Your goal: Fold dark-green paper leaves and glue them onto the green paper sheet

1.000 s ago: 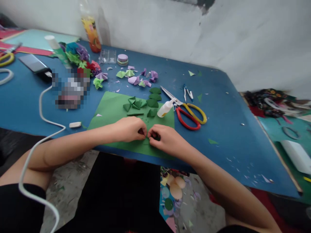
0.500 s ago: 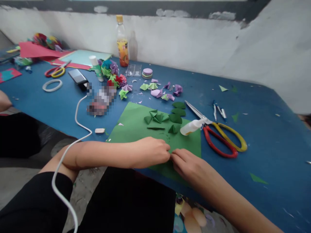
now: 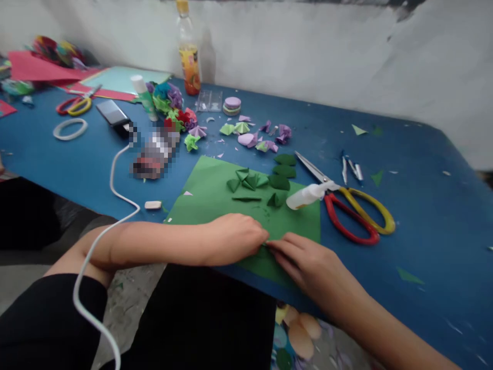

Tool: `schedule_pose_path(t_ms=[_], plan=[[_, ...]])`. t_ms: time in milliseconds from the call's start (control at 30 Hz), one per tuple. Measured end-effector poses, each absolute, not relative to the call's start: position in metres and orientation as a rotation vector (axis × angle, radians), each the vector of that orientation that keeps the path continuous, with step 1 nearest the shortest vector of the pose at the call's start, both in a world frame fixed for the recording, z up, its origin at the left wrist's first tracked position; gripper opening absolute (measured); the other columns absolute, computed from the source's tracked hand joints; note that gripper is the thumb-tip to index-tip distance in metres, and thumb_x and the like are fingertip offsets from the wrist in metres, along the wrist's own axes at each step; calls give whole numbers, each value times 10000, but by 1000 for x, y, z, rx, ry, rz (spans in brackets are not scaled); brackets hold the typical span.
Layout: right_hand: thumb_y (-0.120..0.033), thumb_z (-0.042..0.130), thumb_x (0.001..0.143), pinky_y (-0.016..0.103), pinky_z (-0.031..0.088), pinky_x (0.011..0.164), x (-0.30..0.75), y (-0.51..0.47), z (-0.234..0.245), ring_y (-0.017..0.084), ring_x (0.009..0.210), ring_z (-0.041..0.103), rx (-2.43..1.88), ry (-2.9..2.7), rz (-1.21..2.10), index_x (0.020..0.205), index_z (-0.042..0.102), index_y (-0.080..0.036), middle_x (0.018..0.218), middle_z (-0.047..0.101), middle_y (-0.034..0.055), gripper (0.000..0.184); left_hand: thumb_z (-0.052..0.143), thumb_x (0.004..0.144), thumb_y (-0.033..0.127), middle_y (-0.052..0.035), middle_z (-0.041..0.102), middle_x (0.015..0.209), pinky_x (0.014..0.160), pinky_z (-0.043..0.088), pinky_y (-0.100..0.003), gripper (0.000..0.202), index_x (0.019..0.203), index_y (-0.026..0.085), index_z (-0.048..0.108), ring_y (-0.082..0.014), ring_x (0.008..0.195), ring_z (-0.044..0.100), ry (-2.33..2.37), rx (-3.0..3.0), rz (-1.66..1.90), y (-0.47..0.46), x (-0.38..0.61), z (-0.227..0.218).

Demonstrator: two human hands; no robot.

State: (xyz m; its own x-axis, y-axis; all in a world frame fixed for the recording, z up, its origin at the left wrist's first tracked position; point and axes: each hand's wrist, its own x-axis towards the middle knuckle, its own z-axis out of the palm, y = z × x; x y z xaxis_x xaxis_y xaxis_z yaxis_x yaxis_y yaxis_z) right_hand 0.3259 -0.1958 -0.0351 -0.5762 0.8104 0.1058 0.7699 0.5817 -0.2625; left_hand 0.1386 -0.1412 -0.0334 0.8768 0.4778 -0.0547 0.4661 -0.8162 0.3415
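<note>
My left hand (image 3: 234,238) and my right hand (image 3: 308,263) meet fingertip to fingertip over the near edge of a green paper sheet (image 3: 208,192) on the blue table (image 3: 423,216). Both pinch a small dark green paper piece (image 3: 265,251), mostly hidden between the fingers. Several folded green paper pieces (image 3: 250,181) lie on the sheet just beyond my hands. A small white glue bottle (image 3: 308,196) lies on its side at the sheet's right corner.
Red and yellow scissors (image 3: 346,210) lie right of the sheet. Purple and green folded bits (image 3: 254,134), a juice bottle (image 3: 187,51), a phone (image 3: 111,113) with a white cable (image 3: 115,180), tape ring (image 3: 70,128) and coloured papers (image 3: 46,69) fill the back left.
The view swung left and pulled in, so the table's left end came into sight. My hands stayed pinched together over the sheet's near edge, the right fingers stretching flatter.
</note>
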Motion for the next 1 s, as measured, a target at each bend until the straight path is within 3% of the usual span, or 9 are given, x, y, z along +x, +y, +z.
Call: schedule_pose_path(t_ms=[133,267,433,767,1000], plan=[[-164,461,857,245,466,663,323,-190,-30,147,760,603,-1413,-2511,619,886,641,-191,844,636,47,185,546,741,159,-40,666,803,576,397,-234,150,811,171,679,-163,704,597,797,2485,32,-132,141,-32],[-138,508,801,237,420,630,321,-186,-29,129,708,572,-1541,-2438,801,848,639,-180,844,635,34,146,600,681,134,6,658,653,559,380,-199,162,795,160,712,-102,577,551,781,2199,-40,-119,143,-31],[-125,528,747,236,380,618,319,-184,-30,118,671,534,-1602,-2375,892,817,631,-168,787,612,21,132,606,716,196,13,647,597,541,371,-190,140,771,141,723,-84,536,523,746,2124,-18,-113,142,-30],[-122,517,779,244,402,653,322,-187,-33,133,722,542,-1507,-2419,825,856,605,-158,821,603,36,123,562,721,174,8,653,743,550,342,-205,164,812,193,697,-102,606,535,695,2387,-45,-123,142,-36],[-117,431,862,261,425,638,325,-194,-34,161,751,546,-1247,-2773,364,882,587,-133,830,600,68,158,467,843,181,-26,607,811,569,373,-225,164,861,166,629,-151,736,584,435,2725,-137,-130,135,-28]])
